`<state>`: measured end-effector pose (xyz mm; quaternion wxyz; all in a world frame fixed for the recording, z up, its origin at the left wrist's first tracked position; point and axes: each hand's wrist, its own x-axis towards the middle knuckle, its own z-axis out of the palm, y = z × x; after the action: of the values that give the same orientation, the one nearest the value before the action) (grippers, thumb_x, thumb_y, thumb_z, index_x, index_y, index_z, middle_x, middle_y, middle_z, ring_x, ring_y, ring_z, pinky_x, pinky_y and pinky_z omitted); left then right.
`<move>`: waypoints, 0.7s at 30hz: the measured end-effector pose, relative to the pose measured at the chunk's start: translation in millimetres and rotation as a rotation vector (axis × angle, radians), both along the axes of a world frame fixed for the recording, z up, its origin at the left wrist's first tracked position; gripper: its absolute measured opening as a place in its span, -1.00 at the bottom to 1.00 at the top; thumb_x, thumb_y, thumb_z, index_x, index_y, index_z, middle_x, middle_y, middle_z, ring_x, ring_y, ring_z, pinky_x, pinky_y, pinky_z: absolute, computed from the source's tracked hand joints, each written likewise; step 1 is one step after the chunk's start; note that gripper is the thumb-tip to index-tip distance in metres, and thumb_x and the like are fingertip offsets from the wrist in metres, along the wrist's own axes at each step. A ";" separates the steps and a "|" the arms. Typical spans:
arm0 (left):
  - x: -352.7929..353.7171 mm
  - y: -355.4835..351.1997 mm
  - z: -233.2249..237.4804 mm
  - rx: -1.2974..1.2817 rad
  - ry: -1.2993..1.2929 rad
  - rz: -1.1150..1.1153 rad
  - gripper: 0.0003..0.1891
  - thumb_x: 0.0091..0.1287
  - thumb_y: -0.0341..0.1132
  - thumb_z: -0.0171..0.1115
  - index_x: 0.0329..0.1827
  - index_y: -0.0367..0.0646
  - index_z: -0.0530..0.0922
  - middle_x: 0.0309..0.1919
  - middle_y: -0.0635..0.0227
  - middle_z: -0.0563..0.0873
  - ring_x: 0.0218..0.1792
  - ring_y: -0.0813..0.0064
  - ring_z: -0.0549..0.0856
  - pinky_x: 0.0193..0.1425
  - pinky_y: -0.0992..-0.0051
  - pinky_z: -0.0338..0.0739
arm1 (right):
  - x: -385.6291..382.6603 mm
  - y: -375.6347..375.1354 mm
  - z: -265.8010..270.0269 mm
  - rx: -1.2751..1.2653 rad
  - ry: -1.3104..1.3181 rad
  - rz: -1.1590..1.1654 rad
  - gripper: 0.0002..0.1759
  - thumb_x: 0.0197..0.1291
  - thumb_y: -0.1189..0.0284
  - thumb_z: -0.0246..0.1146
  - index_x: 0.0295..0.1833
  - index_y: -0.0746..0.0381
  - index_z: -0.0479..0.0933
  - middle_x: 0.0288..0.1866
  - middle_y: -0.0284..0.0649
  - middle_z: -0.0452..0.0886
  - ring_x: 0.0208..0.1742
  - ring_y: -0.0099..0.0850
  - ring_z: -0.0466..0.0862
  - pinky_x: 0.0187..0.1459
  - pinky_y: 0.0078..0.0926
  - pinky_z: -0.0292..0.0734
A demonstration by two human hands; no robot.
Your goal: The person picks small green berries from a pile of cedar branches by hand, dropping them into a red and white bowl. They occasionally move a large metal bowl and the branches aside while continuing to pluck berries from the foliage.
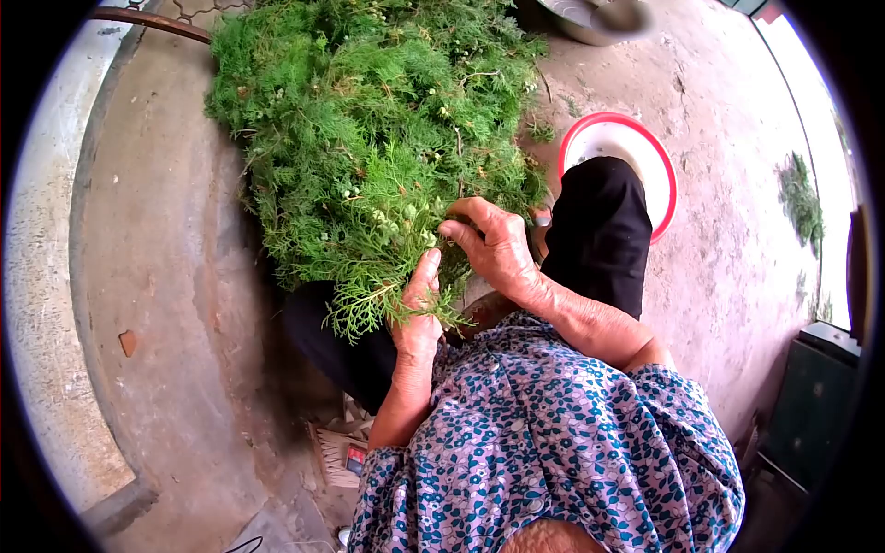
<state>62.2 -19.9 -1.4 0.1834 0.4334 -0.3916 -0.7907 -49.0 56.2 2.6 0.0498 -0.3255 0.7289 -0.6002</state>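
Note:
My left hand (419,318) is closed around a leafy evergreen sprig (369,290), its thumb pointing up and its other fingers mostly hidden by foliage. A cluster of pale green cones (396,224) shows on the sprig. Just right of these cones, my right hand (502,244) is bent over with thumb and index finger drawn together; whatever lies between the fingertips is too small to make out. Directly ahead rises a large heap of cut evergreen branches (369,111), dotted with more cones, reaching up to my knees and touching the sprig.
Beside my right knee (599,221) stands a white basin with a red rim (672,175), partly covered by the knee. A metal pan (576,26) sits at the far right. Loose greenery (800,198) lies by the right wall, near a dark green box (811,401). A brush-like bundle (334,453) is low on the left.

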 end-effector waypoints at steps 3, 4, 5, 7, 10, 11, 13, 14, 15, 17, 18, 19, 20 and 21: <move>19.7 -24.5 -32.4 0.109 -0.016 -0.002 -0.87 0.23 -0.25 0.19 -0.30 -0.10 0.52 -0.53 0.55 0.50 -0.49 0.75 0.47 -0.40 0.77 0.29 | -28.5 12.9 6.8 -0.058 -0.754 -0.130 -0.80 0.19 0.32 0.19 -0.25 0.25 0.46 -0.54 -0.32 0.48 -0.60 -0.54 0.46 -0.62 -0.61 0.30; 0.4 -9.0 12.5 0.028 -0.102 0.058 -0.83 0.22 -0.22 0.21 -0.48 0.04 0.42 -0.70 0.67 0.28 -0.68 0.80 0.22 -0.59 0.73 0.08 | -43.7 18.6 -1.0 -0.215 -0.801 -0.056 -0.81 0.22 0.31 0.15 -0.28 0.23 0.45 -0.53 -0.35 0.47 -0.62 -0.59 0.42 -0.65 -0.66 0.24; 1.3 -10.4 11.4 0.027 -0.105 0.058 -0.83 0.22 -0.22 0.21 -0.48 0.04 0.42 -0.70 0.67 0.28 -0.68 0.80 0.22 -0.59 0.73 0.08 | -52.8 22.2 -8.5 -0.373 -0.848 0.015 -0.80 0.25 0.30 0.11 -0.31 0.21 0.44 -0.52 -0.39 0.46 -0.63 -0.64 0.38 -0.68 -0.70 0.18; 3.0 -12.2 8.8 0.064 -0.007 0.020 -0.85 0.22 -0.23 0.22 -0.46 0.02 0.44 -0.67 0.66 0.34 -0.65 0.81 0.28 -0.56 0.75 0.12 | -50.4 21.8 -1.7 -0.452 -0.970 0.051 -0.82 0.24 0.32 0.12 -0.30 0.21 0.43 -0.48 -0.35 0.47 -0.63 -0.62 0.40 -0.67 -0.71 0.21; -2.7 -11.3 7.1 0.049 -0.022 0.086 -0.89 0.23 -0.23 0.21 -0.39 0.00 0.49 -0.65 0.66 0.35 -0.62 0.80 0.31 -0.55 0.75 0.13 | -47.1 21.6 -1.8 -0.473 -1.097 0.159 -0.86 0.21 0.35 0.16 -0.30 0.18 0.43 -0.45 -0.33 0.49 -0.62 -0.63 0.41 -0.67 -0.73 0.22; -3.2 -11.3 6.5 0.045 -0.039 0.133 -0.89 0.23 -0.23 0.22 -0.36 -0.01 0.51 -0.64 0.66 0.36 -0.61 0.80 0.31 -0.55 0.75 0.13 | -44.4 21.7 -2.8 -0.469 -1.077 0.182 -0.88 0.20 0.39 0.18 -0.30 0.21 0.44 -0.51 -0.34 0.49 -0.63 -0.63 0.44 -0.69 -0.72 0.21; -2.4 -14.1 -2.2 -0.041 0.018 0.097 -0.85 0.23 -0.20 0.23 -0.28 -0.06 0.54 -0.60 0.65 0.40 -0.58 0.79 0.34 -0.54 0.75 0.15 | -33.9 20.8 4.3 -0.419 -1.030 0.221 -0.89 0.20 0.41 0.17 -0.27 0.22 0.45 -0.53 -0.37 0.48 -0.66 -0.65 0.41 -0.70 -0.72 0.19; -5.8 -16.4 -7.9 -0.089 0.004 0.116 -0.81 0.23 -0.18 0.23 -0.24 -0.07 0.53 -0.57 0.63 0.43 -0.57 0.78 0.35 -0.52 0.75 0.17 | -28.0 20.7 6.4 -0.373 -0.963 0.272 -0.89 0.20 0.42 0.17 -0.25 0.24 0.45 -0.54 -0.39 0.45 -0.66 -0.66 0.39 -0.70 -0.72 0.19; -8.7 -17.6 -9.8 -0.138 -0.009 0.136 -0.78 0.23 -0.16 0.23 -0.19 -0.09 0.53 -0.54 0.61 0.46 -0.55 0.77 0.37 -0.51 0.74 0.18 | -22.4 19.9 5.4 -0.335 -0.939 0.315 -0.88 0.19 0.42 0.19 -0.24 0.24 0.45 -0.55 -0.40 0.45 -0.66 -0.68 0.40 -0.69 -0.73 0.20; -8.2 -16.5 -6.9 -0.204 0.021 0.062 -0.72 0.25 -0.09 0.18 -0.12 -0.05 0.50 -0.39 0.55 0.53 -0.44 0.70 0.43 -0.45 0.70 0.24 | -12.8 16.9 -1.0 -0.182 -0.805 0.347 -0.85 0.17 0.40 0.21 -0.22 0.24 0.46 -0.53 -0.43 0.46 -0.64 -0.68 0.41 -0.63 -0.73 0.27; -7.4 -15.3 -9.1 -0.158 0.052 0.070 -0.69 0.20 -0.07 0.23 -0.16 -0.08 0.50 -0.40 0.55 0.52 -0.45 0.70 0.42 -0.46 0.68 0.25 | -7.2 14.3 3.5 -0.156 -0.765 0.347 -0.85 0.16 0.41 0.22 -0.20 0.23 0.46 -0.51 -0.46 0.44 -0.60 -0.69 0.36 -0.59 -0.76 0.23; -7.3 -13.4 -11.0 -0.111 0.086 0.077 -0.66 0.15 -0.06 0.28 -0.19 -0.10 0.49 -0.41 0.54 0.51 -0.46 0.71 0.42 -0.47 0.67 0.27 | -4.8 13.1 1.0 0.008 -0.535 0.313 -0.80 0.10 0.40 0.28 -0.21 0.25 0.48 -0.50 -0.42 0.47 -0.51 -0.64 0.42 -0.48 -0.67 0.34; -6.2 -13.3 -14.8 -0.094 0.074 0.049 -0.65 0.14 -0.07 0.30 -0.17 -0.11 0.49 -0.42 0.55 0.50 -0.44 0.69 0.42 -0.43 0.64 0.29 | -2.7 12.2 0.5 0.054 -0.382 0.300 -0.78 0.06 0.41 0.30 -0.21 0.26 0.48 -0.49 -0.38 0.48 -0.46 -0.61 0.44 -0.41 -0.62 0.37; -5.1 -11.4 -10.3 -0.074 0.037 0.032 -0.64 0.13 -0.10 0.32 -0.15 -0.16 0.51 -0.38 0.53 0.53 -0.38 0.69 0.44 -0.39 0.62 0.31 | -0.9 11.4 -0.1 0.100 -0.229 0.285 -0.76 0.03 0.41 0.31 -0.21 0.27 0.48 -0.48 -0.34 0.50 -0.42 -0.58 0.46 -0.35 -0.58 0.40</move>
<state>57.1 -31.3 -11.7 0.2192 0.4178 -0.4100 -0.7805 -49.9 67.6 2.5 0.2330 -0.3519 0.6939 -0.5834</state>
